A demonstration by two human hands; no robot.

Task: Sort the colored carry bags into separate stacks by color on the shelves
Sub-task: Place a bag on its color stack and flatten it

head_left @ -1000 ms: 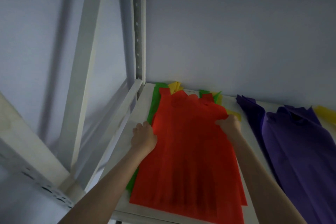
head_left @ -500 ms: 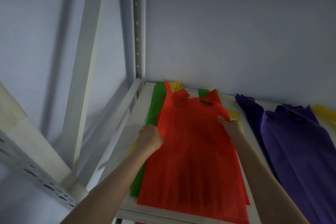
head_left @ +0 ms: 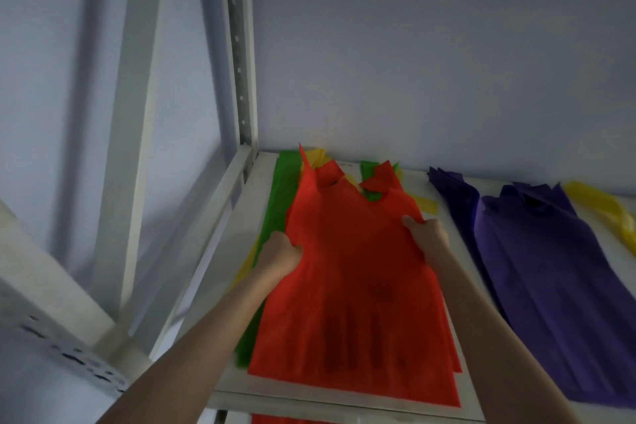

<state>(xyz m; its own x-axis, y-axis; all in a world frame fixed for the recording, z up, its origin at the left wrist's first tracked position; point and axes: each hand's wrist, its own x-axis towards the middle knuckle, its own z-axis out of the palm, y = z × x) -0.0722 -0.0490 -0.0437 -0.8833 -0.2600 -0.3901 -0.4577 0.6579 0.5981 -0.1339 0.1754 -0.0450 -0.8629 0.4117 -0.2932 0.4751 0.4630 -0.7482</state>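
A red carry bag (head_left: 354, 289) lies on top of a mixed pile on the white shelf (head_left: 261, 179), its handles pointing at the wall. My left hand (head_left: 280, 253) grips its left edge and my right hand (head_left: 426, 234) grips its right edge. Under it, a green bag (head_left: 278, 196) shows along the left side and yellow bag parts (head_left: 425, 203) peek out at the top and right. A stack of purple bags (head_left: 550, 272) lies to the right on the same shelf.
The shelf's upright post (head_left: 241, 55) and a diagonal brace (head_left: 130, 134) stand at the left. The wall closes off the back. Another yellow bag (head_left: 605, 210) lies behind the purple stack at the far right. More red fabric (head_left: 285, 419) shows below the shelf's front edge.
Both hands have closed on the red bag's side edges and shifted it right and slightly up, uncovering more of the green bag on the left. Its handles have lifted.
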